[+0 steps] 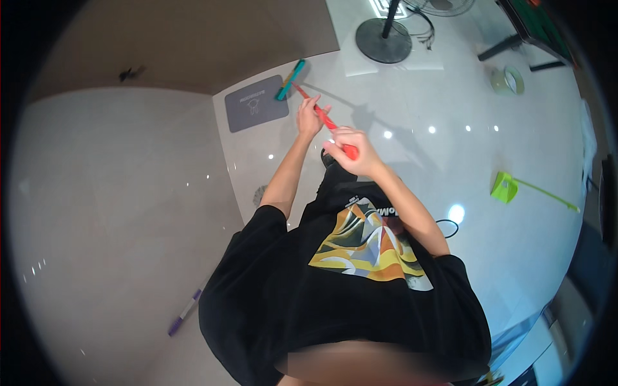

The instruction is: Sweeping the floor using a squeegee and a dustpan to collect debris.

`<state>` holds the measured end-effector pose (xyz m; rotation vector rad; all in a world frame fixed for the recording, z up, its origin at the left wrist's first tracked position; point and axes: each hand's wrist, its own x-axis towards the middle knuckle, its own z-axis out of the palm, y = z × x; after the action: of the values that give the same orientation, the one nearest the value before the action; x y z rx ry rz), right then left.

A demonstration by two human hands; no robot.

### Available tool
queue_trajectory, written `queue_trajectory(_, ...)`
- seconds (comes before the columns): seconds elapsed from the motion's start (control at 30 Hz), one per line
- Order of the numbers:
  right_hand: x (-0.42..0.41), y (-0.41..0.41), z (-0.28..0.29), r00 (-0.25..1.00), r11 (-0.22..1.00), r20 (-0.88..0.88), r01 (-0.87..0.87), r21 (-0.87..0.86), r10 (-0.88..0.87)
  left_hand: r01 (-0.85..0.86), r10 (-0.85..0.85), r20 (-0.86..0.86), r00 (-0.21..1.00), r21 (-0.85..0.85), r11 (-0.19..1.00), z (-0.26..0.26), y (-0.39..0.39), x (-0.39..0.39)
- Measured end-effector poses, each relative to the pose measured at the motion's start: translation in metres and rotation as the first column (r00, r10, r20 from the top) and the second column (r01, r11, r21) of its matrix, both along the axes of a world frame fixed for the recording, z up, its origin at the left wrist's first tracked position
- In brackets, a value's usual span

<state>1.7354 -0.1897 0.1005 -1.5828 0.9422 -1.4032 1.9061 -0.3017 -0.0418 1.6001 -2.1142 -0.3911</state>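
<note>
A long-handled floor brush or broom with a red handle [324, 117] slants from before my body toward the upper left. Its teal head [290, 80] lies over the right edge of a grey floor mat [256, 104]. My left hand [310, 117] grips the handle about midway up. Near the handle's top end, my right hand [355, 150] is closed around it, with the red end showing past the fingers. Whether the bristles touch the mat or are just above it, I cannot tell.
Walls [120, 193] rise at the left and top. A fan's round base [384, 41] stands at the top, with cables beside it. Right of me are a bin [507, 81], a black-legged piece of furniture [500, 47] and a green long-handled dustpan [504, 187].
</note>
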Motion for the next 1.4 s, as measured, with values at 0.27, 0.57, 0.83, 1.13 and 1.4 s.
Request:
queue_trajectory(0.27,0.008,0.006,-0.048,0.962,0.96,0.03,0.27,0.073,-0.273,0.182,-0.09,-0.284,0.954,0.314,0.932,-0.07,-0.002,-0.021)
queue_trajectory(0.57,-0.018,0.064,-0.045,0.956,0.934,0.038,0.274,0.231,-0.29,0.238,-0.055,-0.344,0.937,0.516,0.823,-0.088,0.049,-0.051)
queue_trajectory(0.83,-0.023,0.087,0.016,0.953,0.895,-0.052,0.298,0.332,-0.298,0.463,-0.288,-0.366,0.885,0.616,0.637,-0.058,0.085,-0.032)
queue_trajectory(1.13,-0.05,0.069,0.057,0.99,0.927,0.079,0.079,0.367,-0.116,0.389,-0.367,-0.181,0.912,0.663,0.64,-0.016,0.106,-0.041)
queue_trajectory(1.4,-0.078,0.039,0.06,0.911,0.939,0.35,-0.293,0.179,0.218,0.116,-0.094,-0.067,0.993,0.583,0.804,0.035,0.111,-0.031)
